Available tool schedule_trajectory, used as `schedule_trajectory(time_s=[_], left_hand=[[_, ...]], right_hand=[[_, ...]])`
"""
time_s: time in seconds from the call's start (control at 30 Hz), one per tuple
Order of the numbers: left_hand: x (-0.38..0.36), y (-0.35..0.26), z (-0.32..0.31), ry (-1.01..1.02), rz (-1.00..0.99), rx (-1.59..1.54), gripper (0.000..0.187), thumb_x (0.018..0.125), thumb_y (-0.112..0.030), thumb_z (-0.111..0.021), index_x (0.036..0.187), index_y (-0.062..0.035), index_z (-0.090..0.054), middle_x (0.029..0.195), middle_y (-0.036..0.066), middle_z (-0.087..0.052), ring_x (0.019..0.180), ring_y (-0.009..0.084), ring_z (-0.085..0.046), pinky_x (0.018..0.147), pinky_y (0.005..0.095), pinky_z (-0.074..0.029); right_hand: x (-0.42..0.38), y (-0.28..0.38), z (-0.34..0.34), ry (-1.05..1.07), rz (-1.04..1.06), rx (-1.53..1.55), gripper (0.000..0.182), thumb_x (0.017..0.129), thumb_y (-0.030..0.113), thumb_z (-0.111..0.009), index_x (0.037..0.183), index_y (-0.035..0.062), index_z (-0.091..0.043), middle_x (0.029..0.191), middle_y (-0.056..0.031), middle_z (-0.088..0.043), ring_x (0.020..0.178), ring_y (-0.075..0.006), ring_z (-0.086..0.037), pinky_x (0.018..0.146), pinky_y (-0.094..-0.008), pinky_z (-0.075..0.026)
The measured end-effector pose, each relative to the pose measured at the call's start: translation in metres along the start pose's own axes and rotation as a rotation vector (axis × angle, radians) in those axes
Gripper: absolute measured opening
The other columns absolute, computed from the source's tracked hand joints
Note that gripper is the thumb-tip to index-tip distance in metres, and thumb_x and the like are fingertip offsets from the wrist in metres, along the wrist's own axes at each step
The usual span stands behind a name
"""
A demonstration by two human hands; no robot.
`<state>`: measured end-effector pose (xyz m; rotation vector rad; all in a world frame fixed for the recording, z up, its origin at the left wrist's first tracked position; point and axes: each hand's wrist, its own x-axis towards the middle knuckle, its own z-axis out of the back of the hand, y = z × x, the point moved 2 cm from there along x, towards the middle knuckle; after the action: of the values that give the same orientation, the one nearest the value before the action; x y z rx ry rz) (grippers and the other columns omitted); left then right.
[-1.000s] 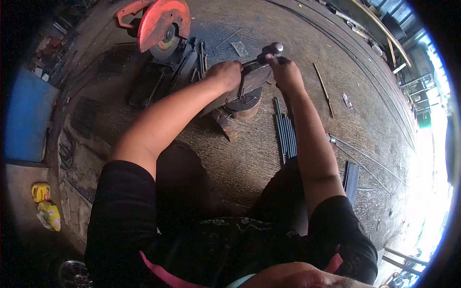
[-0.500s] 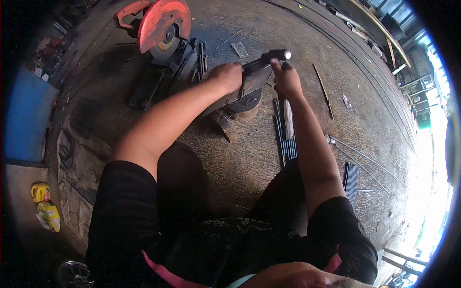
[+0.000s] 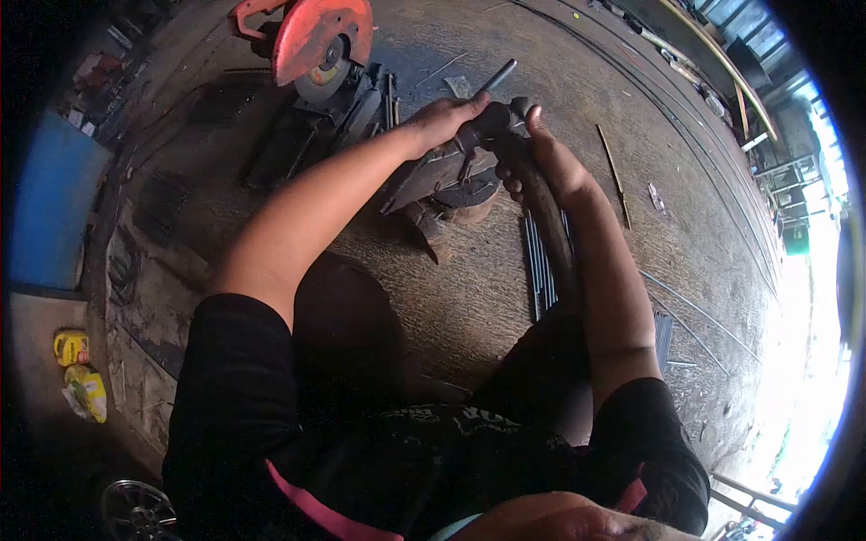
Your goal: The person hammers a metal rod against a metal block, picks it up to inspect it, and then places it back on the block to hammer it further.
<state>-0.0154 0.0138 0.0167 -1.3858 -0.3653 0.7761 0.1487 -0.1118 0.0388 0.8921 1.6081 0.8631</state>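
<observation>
My left hand [image 3: 446,123] is closed on a short metal rod [image 3: 502,76], whose end sticks out past my thumb. My right hand [image 3: 557,165] grips a hammer [image 3: 544,212] high on its handle, close under the head. That dark head is right beside my left fingertips, and the handle runs back along my right forearm toward my knee. Below both hands is a dark metal block [image 3: 424,180], set against a round wooden stump [image 3: 469,206]. Part of the block is hidden under my left hand.
An orange-red cut-off saw [image 3: 307,45] stands on the floor at the far left. Several thin metal rods [image 3: 538,261] lie by my right knee, and a long thin strip [image 3: 613,176] lies further right. Yellow packages [image 3: 86,392] sit at the left edge.
The hammer has turned and come nearer, its head now beside my left fingers. My left hand has shifted slightly right, and the metal rod now points up and away from it.
</observation>
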Motion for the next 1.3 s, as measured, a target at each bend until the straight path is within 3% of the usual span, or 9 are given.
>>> schedule_trajectory(time_s=[0.17, 0.27, 0.37, 0.47, 0.67, 0.83, 1.03, 1.13, 1.3], left_hand=[[0.001, 0.011, 0.007, 0.002, 0.044, -0.27, 0.056, 0.09, -0.062, -0.05, 0.102, -0.0079, -0.061, 0.078, 0.004, -0.063, 0.056, 0.0111, -0.056, 0.039, 0.0222, -0.03], [-0.004, 0.012, -0.002, 0.009, 0.075, -0.557, 0.051, 0.094, -0.055, -0.047, 0.101, -0.0059, -0.058, 0.081, 0.009, -0.064, 0.061, 0.0159, -0.06, 0.037, 0.0215, -0.029], [-0.002, 0.016, -0.004, -0.047, 0.113, -0.778, 0.042, 0.099, -0.046, -0.043, 0.107, -0.0054, -0.053, 0.084, 0.013, -0.064, 0.063, 0.021, -0.062, 0.035, 0.0223, -0.028], [-0.003, 0.019, -0.01, -0.088, 0.07, -0.785, 0.04, 0.101, -0.043, -0.041, 0.109, -0.0057, -0.051, 0.087, 0.014, -0.065, 0.064, 0.0218, -0.065, 0.035, 0.0226, -0.029], [0.003, -0.014, -0.044, 0.006, 0.04, -0.832, 0.044, 0.101, -0.044, -0.04, 0.115, -0.003, -0.05, 0.092, 0.016, -0.066, 0.071, 0.0244, -0.07, 0.035, 0.0224, -0.03], [0.005, -0.042, -0.031, -0.006, -0.107, -0.627, 0.045, 0.095, -0.046, -0.054, 0.11, -0.0036, -0.054, 0.09, 0.011, -0.062, 0.062, 0.0183, -0.065, 0.037, 0.0211, -0.029], [0.015, 0.022, 0.04, -0.656, 0.089, -0.346, 0.04, 0.095, -0.045, -0.053, 0.087, -0.0064, -0.062, 0.064, 0.0, -0.048, 0.048, 0.0118, -0.044, 0.042, 0.0274, -0.031], [0.01, 0.027, 0.057, -0.763, 0.038, -0.136, 0.042, 0.094, -0.043, -0.053, 0.086, -0.0043, -0.068, 0.087, 0.014, -0.069, 0.086, 0.0287, -0.065, 0.072, 0.0404, -0.046], [0.008, 0.035, 0.055, -0.715, 0.034, -0.095, 0.042, 0.095, -0.043, -0.052, 0.09, -0.0047, -0.068, 0.088, 0.012, -0.069, 0.085, 0.0275, -0.065, 0.072, 0.0392, -0.046]], right_hand=[[-0.004, 0.021, 0.002, 0.134, 0.184, 0.432, 0.103, 0.084, 0.078, -0.032, 0.136, -0.0109, -0.033, 0.123, -0.0317, -0.05, 0.096, -0.0338, -0.063, 0.075, -0.0413, -0.057], [-0.021, 0.041, 0.016, 0.498, 0.56, 0.418, 0.113, 0.074, 0.069, -0.063, 0.147, 0.002, -0.01, 0.14, -0.0367, -0.031, 0.129, -0.0527, -0.035, 0.098, -0.0551, -0.047], [-0.036, 0.057, 0.032, 0.665, 0.68, 0.406, 0.096, 0.08, 0.066, -0.06, 0.147, 0.0078, -0.022, 0.138, -0.0295, -0.04, 0.122, -0.0414, -0.048, 0.096, -0.048, -0.047], [-0.013, 0.059, 0.031, -0.48, 0.854, -0.232, 0.057, 0.093, 0.041, -0.059, 0.13, 0.0003, -0.047, 0.126, -0.0154, -0.057, 0.111, -0.0229, -0.056, 0.09, -0.0363, -0.046], [0.01, 0.121, -0.029, -0.735, 1.077, 0.072, 0.027, 0.085, 0.023, -0.065, 0.094, -0.0026, -0.059, 0.073, -0.0129, -0.066, 0.067, -0.0214, -0.065, 0.064, -0.0327, -0.051], [0.001, 0.162, -0.021, -0.724, 1.201, 0.0, 0.024, 0.083, 0.023, -0.062, 0.077, 0.0006, -0.057, 0.064, -0.0076, -0.057, 0.054, -0.0181, -0.057, 0.052, -0.0316, -0.047], [0.076, 0.077, 0.021, -0.932, 1.034, -0.442, 0.017, 0.079, 0.013, -0.066, 0.078, -0.0025, -0.058, 0.062, -0.0094, -0.06, 0.053, -0.0183, -0.06, 0.053, -0.0307, -0.049], [0.065, 0.075, 0.023, -0.759, 0.951, -0.079, 0.021, 0.076, 0.015, -0.068, 0.077, -0.0027, -0.057, 0.064, -0.0089, -0.06, 0.055, -0.0163, -0.059, 0.053, -0.0308, -0.049], [0.032, 0.13, 0.008, -0.749, 1.134, -0.203, 0.02, 0.079, 0.016, -0.064, 0.076, -0.0032, -0.06, 0.064, -0.011, -0.062, 0.055, -0.0192, -0.061, 0.054, -0.0334, -0.051]])
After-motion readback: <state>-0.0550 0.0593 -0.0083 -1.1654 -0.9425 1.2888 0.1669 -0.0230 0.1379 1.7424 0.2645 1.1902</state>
